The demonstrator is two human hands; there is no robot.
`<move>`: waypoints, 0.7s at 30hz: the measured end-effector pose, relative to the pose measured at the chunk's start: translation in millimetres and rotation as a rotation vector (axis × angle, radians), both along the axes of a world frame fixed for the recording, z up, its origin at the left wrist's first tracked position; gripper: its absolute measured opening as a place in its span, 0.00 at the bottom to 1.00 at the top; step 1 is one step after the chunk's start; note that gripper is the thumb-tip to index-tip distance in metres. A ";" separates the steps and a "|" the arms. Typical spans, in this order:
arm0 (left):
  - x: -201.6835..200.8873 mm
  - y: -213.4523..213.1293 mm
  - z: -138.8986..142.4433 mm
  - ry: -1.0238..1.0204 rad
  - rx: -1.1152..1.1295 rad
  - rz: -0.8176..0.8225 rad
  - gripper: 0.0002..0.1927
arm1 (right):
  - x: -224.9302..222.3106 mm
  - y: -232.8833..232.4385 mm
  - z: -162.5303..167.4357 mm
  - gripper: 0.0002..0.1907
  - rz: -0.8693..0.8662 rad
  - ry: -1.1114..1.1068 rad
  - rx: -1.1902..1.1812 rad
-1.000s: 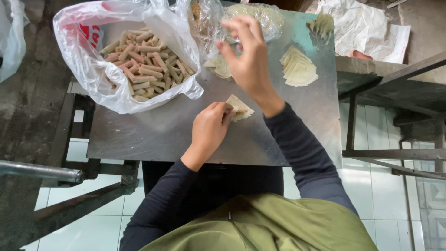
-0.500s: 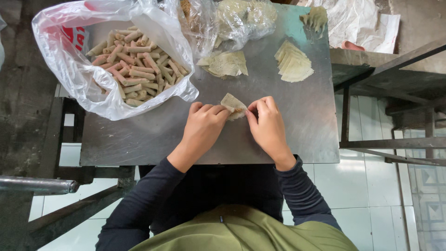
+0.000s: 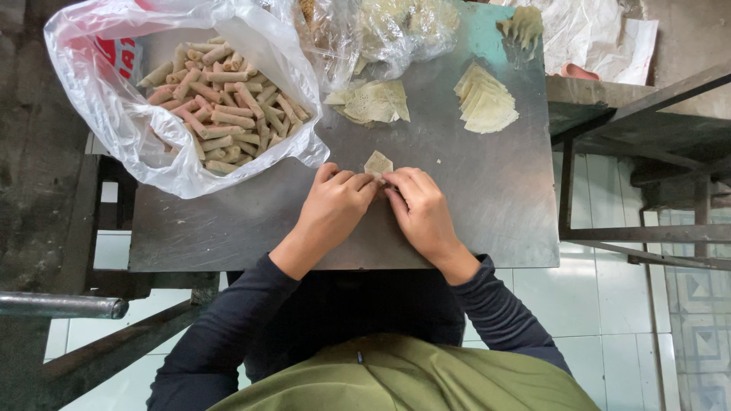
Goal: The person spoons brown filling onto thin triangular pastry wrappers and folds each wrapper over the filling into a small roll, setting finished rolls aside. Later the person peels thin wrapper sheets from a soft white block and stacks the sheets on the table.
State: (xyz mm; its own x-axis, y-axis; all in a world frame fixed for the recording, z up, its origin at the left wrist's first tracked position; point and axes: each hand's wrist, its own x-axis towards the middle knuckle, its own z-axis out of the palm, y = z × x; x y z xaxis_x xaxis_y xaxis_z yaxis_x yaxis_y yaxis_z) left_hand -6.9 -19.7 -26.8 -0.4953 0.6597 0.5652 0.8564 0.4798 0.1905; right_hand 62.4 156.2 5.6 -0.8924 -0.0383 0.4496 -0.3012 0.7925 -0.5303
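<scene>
1. Both hands meet at the middle of the dull grey metal tabletop (image 3: 487, 198), close to the person's body, where the work is easiest to see.
2. The left hand (image 3: 335, 209) is curled, fingertips pinched onto the near edge of a small pale square pastry wrapper (image 3: 378, 164); the right hand (image 3: 420, 213) is curled likewise, fingertips pressing the same edge. Judging by the grip, they seem to be rolling it; any filling is hidden.
3. The wrapper lies flat on the table, its far corner poking out beyond the fingers.
4. A white plastic bag full of tan rolled pastry sticks (image 3: 221, 103) sits open at the far left, within the left hand's reach.
5. A fanned stack of pale wrappers (image 3: 487, 103) waits far right; a looser heap of wrappers (image 3: 371, 103) lies straight ahead, beside clear crumpled bags (image 3: 396, 30).
</scene>
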 end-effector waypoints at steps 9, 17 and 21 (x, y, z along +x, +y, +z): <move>1.2 4.5 0.1 -0.127 0.121 0.057 0.03 | -2.4 0.5 -0.3 0.14 0.085 -0.014 0.116; -16.9 12.6 20.9 -0.551 0.054 0.151 0.09 | -55.0 34.1 9.4 0.03 0.214 -0.349 0.160; -33.1 10.6 24.8 -0.916 0.186 0.138 0.14 | -87.5 41.0 14.7 0.06 0.286 -0.495 0.257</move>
